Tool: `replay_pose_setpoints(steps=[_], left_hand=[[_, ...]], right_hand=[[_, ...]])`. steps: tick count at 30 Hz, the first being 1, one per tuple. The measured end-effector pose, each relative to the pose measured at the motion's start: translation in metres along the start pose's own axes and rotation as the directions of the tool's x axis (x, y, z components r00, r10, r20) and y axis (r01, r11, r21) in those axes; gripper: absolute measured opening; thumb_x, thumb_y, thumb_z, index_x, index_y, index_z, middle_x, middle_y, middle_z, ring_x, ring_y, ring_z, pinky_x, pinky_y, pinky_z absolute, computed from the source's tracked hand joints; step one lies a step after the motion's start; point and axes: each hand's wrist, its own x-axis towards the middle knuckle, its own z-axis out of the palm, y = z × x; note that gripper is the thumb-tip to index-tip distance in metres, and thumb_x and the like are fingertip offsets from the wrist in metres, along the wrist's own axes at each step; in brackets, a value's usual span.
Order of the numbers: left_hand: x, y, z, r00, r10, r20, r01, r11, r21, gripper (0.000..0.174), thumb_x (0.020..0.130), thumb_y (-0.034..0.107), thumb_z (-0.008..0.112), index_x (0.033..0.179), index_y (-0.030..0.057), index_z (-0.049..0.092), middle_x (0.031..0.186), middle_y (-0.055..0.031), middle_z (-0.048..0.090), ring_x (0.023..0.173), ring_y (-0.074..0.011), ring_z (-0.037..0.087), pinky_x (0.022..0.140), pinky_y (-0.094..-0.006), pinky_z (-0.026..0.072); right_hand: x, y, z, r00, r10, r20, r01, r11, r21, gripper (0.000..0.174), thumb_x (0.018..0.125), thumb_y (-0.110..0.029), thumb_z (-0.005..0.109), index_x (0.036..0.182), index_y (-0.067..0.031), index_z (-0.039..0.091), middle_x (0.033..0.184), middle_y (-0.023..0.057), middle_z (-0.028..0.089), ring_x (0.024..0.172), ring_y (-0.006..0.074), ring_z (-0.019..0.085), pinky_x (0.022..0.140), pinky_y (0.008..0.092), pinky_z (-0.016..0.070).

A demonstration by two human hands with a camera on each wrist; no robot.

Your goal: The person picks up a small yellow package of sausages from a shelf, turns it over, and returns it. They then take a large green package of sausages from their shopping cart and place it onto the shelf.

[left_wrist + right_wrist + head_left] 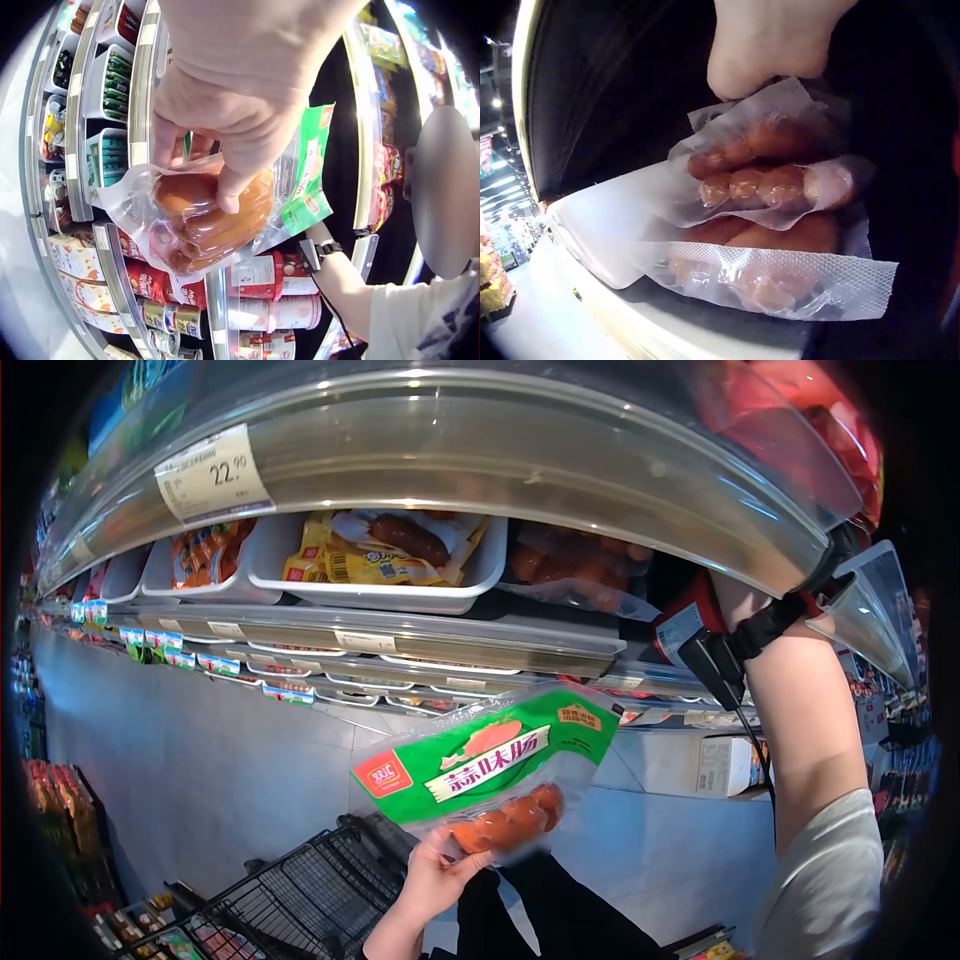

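My left hand (435, 875) pinches the lower edge of a clear and green sausage pack (495, 767), held tilted below the shelves. In the left wrist view, the thumb of this hand (232, 112) presses on the brown sausages (214, 217). My right arm reaches into the shelf at the right, where the head view hides the fingers. The right wrist view shows the base of my right hand (772, 49) right by several clear packs of sausages (757, 281); its fingers are out of sight, so I cannot tell whether they grip a pack.
White trays (375, 595) with yellow and orange packs stand left of my right arm. A clear shelf edge with a price tag (213, 472) runs above them. Lower shelves lie beneath. A black wire cart (290, 895) stands at the lower left, and a box (727, 765) at the right.
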Motion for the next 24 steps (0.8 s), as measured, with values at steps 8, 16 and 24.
replay_pose_setpoints(steps=[8,16,24], left_hand=[[0.016,0.049,-0.007,0.988,0.142,0.056,-0.144,0.989,0.022,0.041,0.08,0.005,0.072,0.116,0.0001,0.053,0.101,-0.0033,0.064,0.089,-0.008,0.058,0.073,-0.0224,0.0494],[0.015,0.086,-0.039,0.988,0.071,0.136,-0.116,0.924,0.365,0.04,0.08,0.012,0.074,0.114,0.0036,0.055,0.097,-0.0002,0.064,0.076,-0.0034,0.054,0.062,-0.0209,0.047],[-0.031,0.096,-0.041,0.957,-0.061,0.282,-0.06,0.914,0.401,0.041,0.082,0.01,0.071,0.117,0.0032,0.051,0.093,-0.0001,0.061,0.075,-0.0044,0.053,0.061,-0.0219,0.0467]], right_hand=[[-0.032,0.0,-0.017,0.991,-0.022,-0.13,0.016,0.999,-0.042,0.028,0.087,-0.013,0.058,0.111,0.0007,0.056,0.095,0.0171,0.062,0.087,0.031,0.061,0.073,0.0369,0.0487],[-0.13,-0.086,-0.029,0.998,0.058,-0.007,-0.045,0.828,0.559,0.049,0.073,0.005,0.043,0.122,0.0026,0.05,0.126,0.0243,0.047,0.122,0.041,0.044,0.103,0.0391,0.0341],[-0.221,-0.197,-0.044,0.777,-0.009,0.629,-0.629,-0.042,0.776,0.063,0.085,-0.016,0.065,0.136,0.0016,0.031,0.13,0.0143,0.048,0.124,0.0199,0.043,0.103,0.0341,0.0352]])
